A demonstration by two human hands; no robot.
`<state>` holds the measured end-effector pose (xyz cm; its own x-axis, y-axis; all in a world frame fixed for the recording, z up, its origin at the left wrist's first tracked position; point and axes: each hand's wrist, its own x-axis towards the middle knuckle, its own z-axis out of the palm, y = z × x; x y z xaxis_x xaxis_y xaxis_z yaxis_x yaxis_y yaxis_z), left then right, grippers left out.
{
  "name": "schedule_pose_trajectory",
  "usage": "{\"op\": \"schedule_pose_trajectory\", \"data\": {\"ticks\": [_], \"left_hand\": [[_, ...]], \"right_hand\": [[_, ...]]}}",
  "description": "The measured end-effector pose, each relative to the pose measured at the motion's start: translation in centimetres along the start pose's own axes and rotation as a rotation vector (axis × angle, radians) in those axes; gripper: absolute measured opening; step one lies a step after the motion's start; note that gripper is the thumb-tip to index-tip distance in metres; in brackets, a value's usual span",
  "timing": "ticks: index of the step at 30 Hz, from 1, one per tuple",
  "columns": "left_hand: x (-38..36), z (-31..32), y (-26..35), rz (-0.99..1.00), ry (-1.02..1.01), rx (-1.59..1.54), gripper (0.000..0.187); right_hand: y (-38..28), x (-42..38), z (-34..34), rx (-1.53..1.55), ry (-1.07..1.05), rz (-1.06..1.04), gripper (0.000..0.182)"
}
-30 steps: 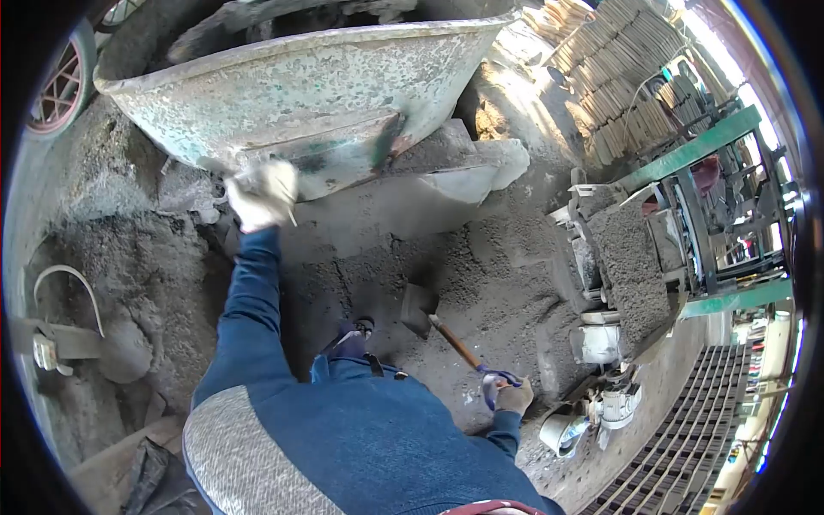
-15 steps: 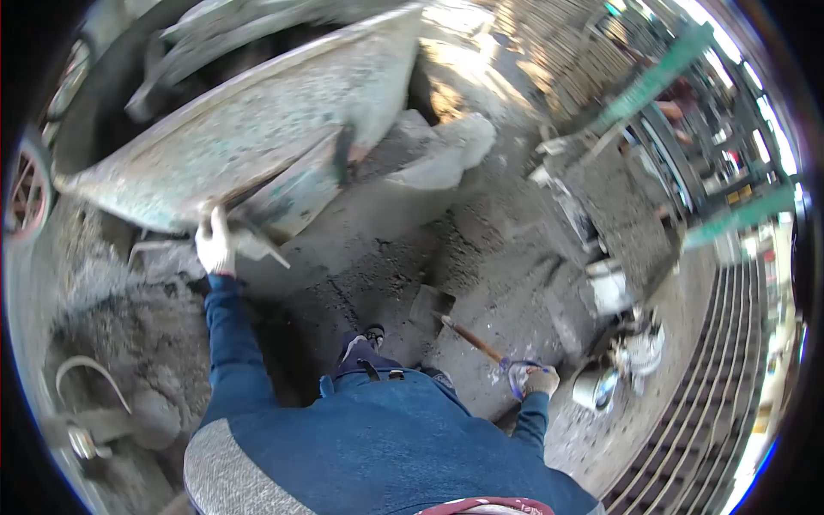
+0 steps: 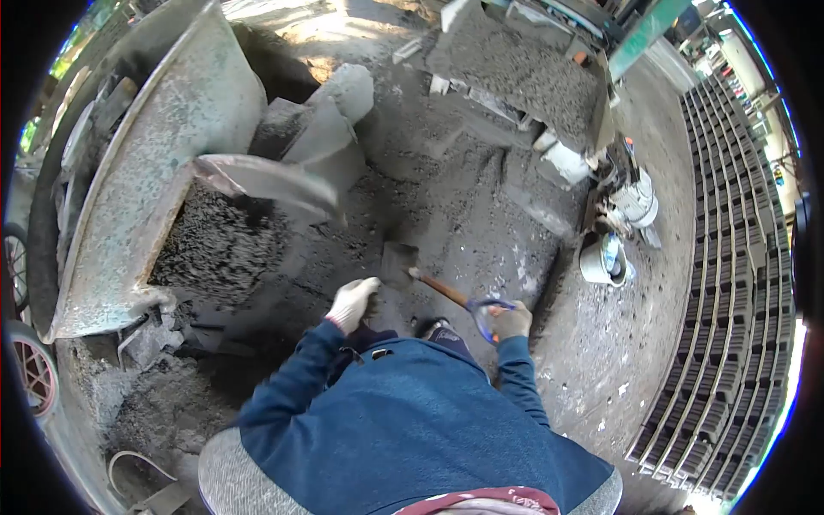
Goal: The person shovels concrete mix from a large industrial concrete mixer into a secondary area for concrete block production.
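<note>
My right hand (image 3: 512,319), in a pale work glove, grips the blue-purple handle (image 3: 486,316) of a short shovel. The shovel's wooden shaft (image 3: 445,289) slopes left to its grey blade (image 3: 399,263), low over the dusty floor. My left hand (image 3: 354,305), in a white glove, holds nothing, its fingers stretched out near the blade and apart from it. To the left, a worn metal mixer drum (image 3: 154,163) has its discharge flap (image 3: 270,178) swung out, smeared by motion. Dark wet mix (image 3: 225,245) spills through the opening.
Grey mix lies in a raised bin (image 3: 515,69) at the back. A bucket (image 3: 602,260) and a whitish machine part (image 3: 635,199) stand on the right. Racks of dark blocks (image 3: 721,343) line the far right. A spoked wheel (image 3: 33,369) is at far left.
My left hand has left the flap's edge and come back near my body. The flap has opened and mix pours out. My view has turned right; my right hand keeps the shovel.
</note>
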<state>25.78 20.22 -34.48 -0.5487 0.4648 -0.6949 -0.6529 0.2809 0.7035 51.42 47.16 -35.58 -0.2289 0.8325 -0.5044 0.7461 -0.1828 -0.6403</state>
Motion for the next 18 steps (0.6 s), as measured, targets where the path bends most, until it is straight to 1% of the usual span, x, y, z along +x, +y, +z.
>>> {"op": "schedule_pose_trajectory", "data": {"ticks": [2, 4, 5, 6, 7, 8, 9, 10, 11, 12, 14, 15, 16, 17, 18], "left_hand": [[4.9, 4.5, -3.8, -0.241, -0.282, 0.088, 0.036], [9.6, 8.4, -7.0, -0.638, -0.540, -0.263, 0.042], [9.6, 11.9, -6.9, -0.666, -0.419, -0.246, 0.044], [9.6, 14.8, -6.5, -0.693, -0.299, -0.227, 0.047], [15.0, 15.3, -10.8, -0.738, -0.509, -0.336, 0.050], [15.6, 17.6, -11.3, -0.717, -0.384, -0.444, 0.051], [15.9, 20.8, -12.0, -0.695, -0.258, -0.551, 0.051], [16.4, 23.3, -12.7, -0.671, -0.132, -0.653, 0.052], [17.9, 24.4, -14.6, -0.605, -0.167, -0.815, 0.051], [18.2, 26.3, -14.7, -0.583, -0.107, -0.973, 0.042], [20.2, 29.5, -17.0, -0.654, -0.110, -1.020, 0.035], [22.1, 30.9, -19.2, -0.765, -0.164, -0.959, 0.032], [23.0, 32.6, -20.1, -0.846, -0.141, -0.931, 0.028], [23.6, 34.4, -20.4, -0.850, -0.127, -0.860, 0.025], [24.9, 36.4, -20.2, -0.846, -0.119, -0.793, 0.021]], "right_hand": [[2.0, -0.6, 1.9, -0.133, 0.149, -0.579, 0.020], [1.6, -1.3, 1.1, 0.045, 0.067, -0.545, 0.022], [1.1, -1.8, 0.1, 0.133, 0.024, -0.523, 0.023], [-0.2, -3.0, -1.7, 0.242, -0.004, -0.368, 0.023], [-1.9, -4.4, -4.0, 0.347, -0.027, -0.215, 0.023], [-2.6, -4.6, -5.5, 0.448, -0.044, -0.063, 0.023], [-1.7, -3.9, -6.5, 0.590, -0.033, -0.028, 0.023], [-0.3, -3.3, -7.6, 0.734, -0.018, 0.005, 0.023], [2.0, -2.0, -8.8, 0.735, 0.011, 0.069, 0.022], [5.1, -0.6, -9.7, 0.735, 0.040, 0.139, 0.021], [13.4, 2.9, -9.8, 0.785, 0.322, 0.157, 0.023], [16.3, 4.4, -10.4, 0.777, 0.365, 0.226, 0.023], [18.8, 5.6, -11.1, 0.770, 0.412, 0.301, 0.024], [19.7, 7.1, -11.3, 0.764, 0.461, 0.372, 0.024], [18.6, 9.0, -11.4, 0.721, 0.503, 0.374, 0.025]]}}
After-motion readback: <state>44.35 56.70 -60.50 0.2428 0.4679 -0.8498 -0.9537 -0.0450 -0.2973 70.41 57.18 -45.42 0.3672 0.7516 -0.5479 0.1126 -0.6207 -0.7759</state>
